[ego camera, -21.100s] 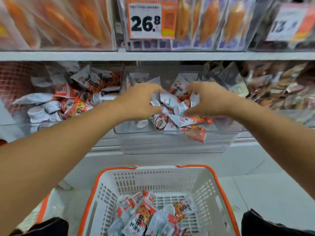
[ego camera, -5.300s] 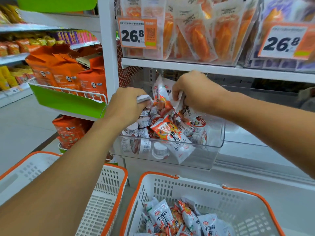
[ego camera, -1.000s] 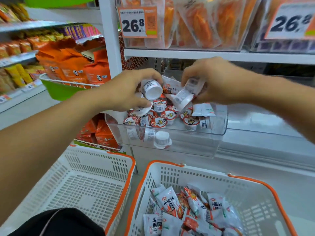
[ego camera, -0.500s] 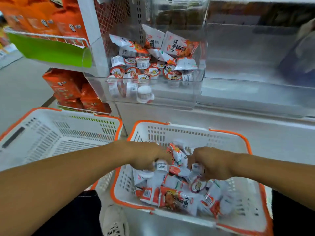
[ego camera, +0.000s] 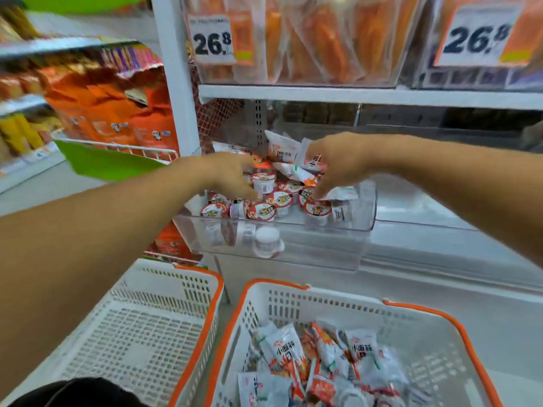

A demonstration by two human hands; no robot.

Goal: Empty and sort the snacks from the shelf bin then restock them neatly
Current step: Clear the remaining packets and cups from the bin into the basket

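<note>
— Nearest the camera, what sits on the floor?

— Two white baskets with orange rims. The right-hand basket [ego camera: 417,342] holds a heap of snack packets [ego camera: 317,359], white foil with red-orange print and dark characters, piled against its near and left walls. The left-hand basket [ego camera: 164,318] stands just beside it, rims nearly touching.

— And beyond them?

— The clear shelf bin [ego camera: 293,245] juts out from the lower shelf [ego camera: 440,259]. Along its front edge stand small round cups [ego camera: 264,211] with red-and-white printed lids, packed side by side; one cup [ego camera: 266,241] lies against the front wall with its white base outward. More packets [ego camera: 282,148] lean upright toward the bin's back.

— Where are the hands?

— Both reach into the bin from above, forearms stretched forward. The left hand [ego camera: 229,174] is over the left half, fingers curved downward with the tips among the cups; whether it actually grips one cannot be told, since motion blur smears the fingers. The right hand [ego camera: 338,163] is over the right half, its fingers curled round a packet [ego camera: 314,160] near the back, with a fingertip pointing down at the cups below.

— Farther back?

— An upper shelf [ego camera: 352,95] carries clear bins of orange packs [ego camera: 308,39], with two price tags [ego camera: 213,39] reading 26.8. Orange bags [ego camera: 117,113] fill a rack off to the left.
</note>
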